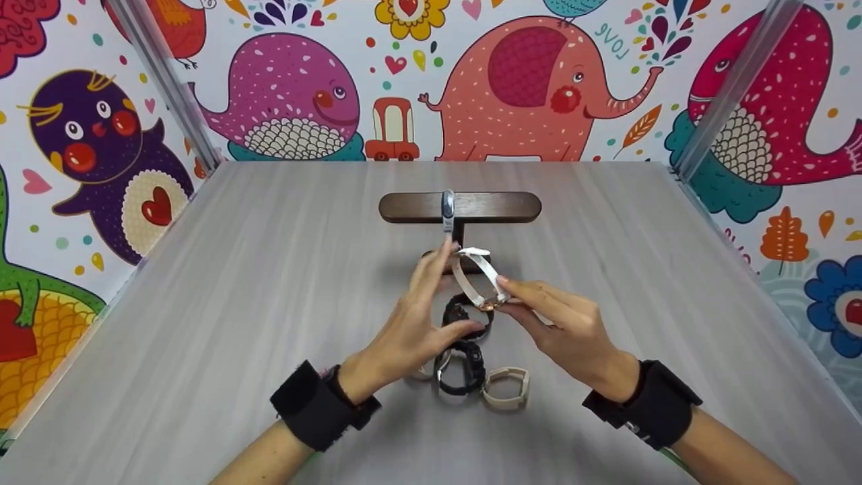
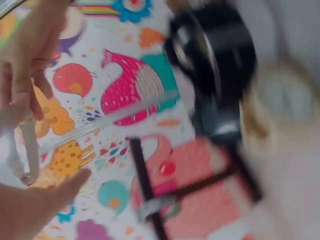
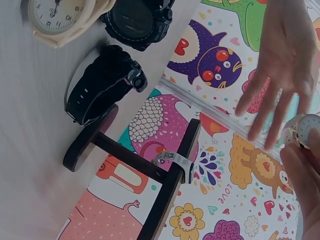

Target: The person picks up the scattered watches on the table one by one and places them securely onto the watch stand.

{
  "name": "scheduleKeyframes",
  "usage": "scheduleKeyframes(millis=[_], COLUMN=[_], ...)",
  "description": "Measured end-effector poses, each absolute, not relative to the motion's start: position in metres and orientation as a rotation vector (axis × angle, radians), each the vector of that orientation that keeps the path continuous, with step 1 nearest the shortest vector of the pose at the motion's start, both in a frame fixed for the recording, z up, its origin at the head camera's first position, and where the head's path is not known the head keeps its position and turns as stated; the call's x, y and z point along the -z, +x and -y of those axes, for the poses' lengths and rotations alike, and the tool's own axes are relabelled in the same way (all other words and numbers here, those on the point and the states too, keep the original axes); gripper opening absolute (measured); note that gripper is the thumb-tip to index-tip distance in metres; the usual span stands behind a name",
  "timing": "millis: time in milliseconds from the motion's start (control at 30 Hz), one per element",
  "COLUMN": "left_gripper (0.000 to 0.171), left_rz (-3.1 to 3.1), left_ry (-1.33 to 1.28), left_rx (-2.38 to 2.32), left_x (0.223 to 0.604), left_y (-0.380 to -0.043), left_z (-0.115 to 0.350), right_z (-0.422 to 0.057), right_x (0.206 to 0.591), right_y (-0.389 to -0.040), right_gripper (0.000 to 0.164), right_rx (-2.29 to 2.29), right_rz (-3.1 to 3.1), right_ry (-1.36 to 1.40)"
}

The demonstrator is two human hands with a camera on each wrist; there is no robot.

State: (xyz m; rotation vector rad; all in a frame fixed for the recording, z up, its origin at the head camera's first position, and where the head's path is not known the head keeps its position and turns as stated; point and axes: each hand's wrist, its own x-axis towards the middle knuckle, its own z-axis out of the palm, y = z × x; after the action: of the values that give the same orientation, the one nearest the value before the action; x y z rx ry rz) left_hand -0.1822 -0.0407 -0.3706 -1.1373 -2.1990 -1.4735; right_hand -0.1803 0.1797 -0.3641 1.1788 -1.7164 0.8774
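Note:
My right hand (image 1: 569,323) pinches a white-strapped wristwatch (image 1: 482,252) between thumb and fingers, its strap standing up in a loop. In the right wrist view the pale round dial of this watch (image 3: 311,129) shows at the right edge. My left hand (image 1: 407,323) is beside the loop with fingers straight and thumb apart, the fingertips close by the strap. Behind both hands is a dark brown T-shaped watch stand (image 1: 502,207). A slim silver-and-white band (image 1: 448,209) hangs around its crossbar, left of the middle.
Below the hands lie a black watch (image 1: 459,311), another black watch (image 1: 475,367) and a beige watch (image 1: 510,403) on the grey table (image 1: 289,269). A further pale watch (image 1: 424,370) is mostly hidden by the left hand. Cartoon-printed walls (image 1: 411,60) enclose the table.

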Motion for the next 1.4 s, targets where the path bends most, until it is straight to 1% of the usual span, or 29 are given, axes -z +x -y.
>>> scheduleKeyframes(millis=[100, 200, 233, 267, 400, 433, 467, 633, 800, 900, 1100, 1300, 1400], left_gripper=[0.114, 0.124, 0.12, 0.113, 0.073, 0.066, 0.063, 0.053, 0.042, 0.042, 0.042, 0.053, 0.051], left_rz=[2.122, 2.015, 1.981, 1.949, 1.875, 1.86, 1.848, 1.747, 1.717, 1.75, 1.805, 1.868, 1.889], left_ry=[-1.186, -1.238, -1.249, -1.261, -1.304, -1.311, -1.318, -1.32, -1.323, -1.333, -1.326, -1.323, -1.295], left_rx=[0.908, 0.556, 0.466, 0.39, 0.19, 0.16, 0.134, 0.065, 0.095, 0.142, 0.226, 0.352, 0.416], left_x=[0.365, 0.359, 0.358, 0.356, 0.353, 0.353, 0.354, 0.358, 0.361, 0.363, 0.368, 0.374, 0.377], left_y=[-0.188, -0.192, -0.193, -0.193, -0.192, -0.192, -0.192, -0.195, -0.195, -0.194, -0.197, -0.206, -0.213], left_z=[0.044, 0.045, 0.045, 0.046, 0.047, 0.047, 0.047, 0.045, 0.044, 0.045, 0.048, 0.056, 0.062], right_z=[-0.18, -0.18, -0.181, -0.181, -0.183, -0.184, -0.185, -0.188, -0.188, -0.188, -0.185, -0.188, -0.19], right_x=[0.364, 0.365, 0.366, 0.366, 0.369, 0.369, 0.37, 0.372, 0.373, 0.374, 0.371, 0.374, 0.374], right_y=[-0.181, -0.18, -0.18, -0.179, -0.176, -0.176, -0.175, -0.175, -0.175, -0.175, -0.18, -0.189, -0.194], right_gripper=[0.03, 0.03, 0.03, 0.031, 0.035, 0.036, 0.037, 0.038, 0.038, 0.039, 0.053, 0.055, 0.058], right_rx=[-0.9, -0.916, -0.921, -0.93, -0.957, -0.961, -0.969, -1.004, -1.037, -1.048, -1.029, -0.985, -0.967], right_rz=[1.735, 1.76, 1.775, 1.791, 1.882, 1.905, 1.922, 1.954, 1.956, 1.958, 1.969, 1.994, 2.025], right_ry=[1.207, 1.219, 1.214, 1.206, 1.146, 1.136, 1.132, 1.163, 1.202, 1.215, 1.246, 1.249, 1.233])
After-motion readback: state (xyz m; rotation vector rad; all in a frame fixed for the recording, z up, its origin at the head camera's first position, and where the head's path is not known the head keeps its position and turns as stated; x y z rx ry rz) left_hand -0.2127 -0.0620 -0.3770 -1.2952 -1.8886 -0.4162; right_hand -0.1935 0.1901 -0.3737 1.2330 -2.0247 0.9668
